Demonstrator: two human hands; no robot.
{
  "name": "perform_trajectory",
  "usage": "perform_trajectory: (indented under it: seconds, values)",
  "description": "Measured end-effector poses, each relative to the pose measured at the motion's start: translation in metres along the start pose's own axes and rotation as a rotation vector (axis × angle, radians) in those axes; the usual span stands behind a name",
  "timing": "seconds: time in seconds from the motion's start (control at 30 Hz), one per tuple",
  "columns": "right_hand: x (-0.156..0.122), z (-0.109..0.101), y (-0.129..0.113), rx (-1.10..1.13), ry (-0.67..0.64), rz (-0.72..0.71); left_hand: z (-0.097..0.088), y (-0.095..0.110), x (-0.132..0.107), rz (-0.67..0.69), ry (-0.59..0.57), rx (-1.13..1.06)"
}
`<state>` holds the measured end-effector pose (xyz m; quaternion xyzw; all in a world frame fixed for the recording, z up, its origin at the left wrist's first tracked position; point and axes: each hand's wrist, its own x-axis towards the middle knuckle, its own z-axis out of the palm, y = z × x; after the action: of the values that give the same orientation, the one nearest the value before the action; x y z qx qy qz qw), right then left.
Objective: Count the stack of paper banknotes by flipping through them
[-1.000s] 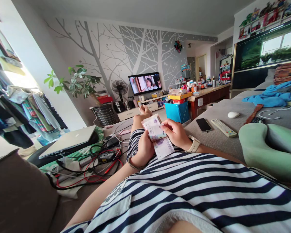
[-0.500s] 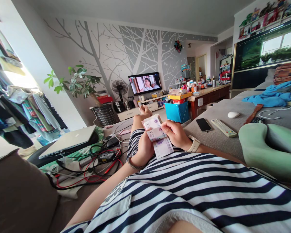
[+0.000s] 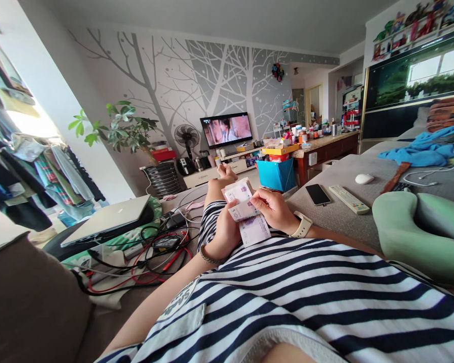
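Note:
A stack of purple and white banknotes (image 3: 254, 232) is held above my lap, with several notes overlapping and one bent across the middle. My left hand (image 3: 227, 227) is closed around the stack from the left, thumb on top. From the right, my right hand (image 3: 274, 209) pinches the edge of a banknote between thumb and forefinger. The lower part of the stack hangs down toward the striped shirt (image 3: 280, 282). My left fingers behind the notes are hidden.
On the sofa to the right lie a black phone (image 3: 318, 194), a remote control (image 3: 348, 199), a white mouse (image 3: 364, 179) and a green neck pillow (image 3: 419, 237). Left are tangled cables (image 3: 151, 257) and a laptop (image 3: 109, 220). A blue box (image 3: 276, 175) stands ahead.
The bent banknote has shifted slightly under my right fingers. Both hands stay nearly in place, still gripping the notes. The television picture is different.

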<state>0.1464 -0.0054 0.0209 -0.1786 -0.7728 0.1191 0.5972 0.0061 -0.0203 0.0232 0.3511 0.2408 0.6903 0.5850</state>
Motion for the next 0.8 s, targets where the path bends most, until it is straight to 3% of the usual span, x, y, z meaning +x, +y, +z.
perform_trajectory:
  seconds: [0.17,0.37,0.57,0.8]
  values:
    - [0.000,-0.001,0.004,0.111,-0.060,0.066,0.003,0.000,0.001,0.017,0.067,0.084]
    - [0.005,0.003,0.015,-0.085,0.112,0.247,-0.004,-0.002,0.005,-0.017,0.052,0.131]
    - [0.006,0.005,0.018,-0.114,0.105,0.268,-0.007,-0.003,0.005,0.023,-0.039,0.145]
    - [0.006,0.005,0.022,-0.095,0.132,0.272,-0.007,-0.003,0.003,0.038,-0.010,0.197]
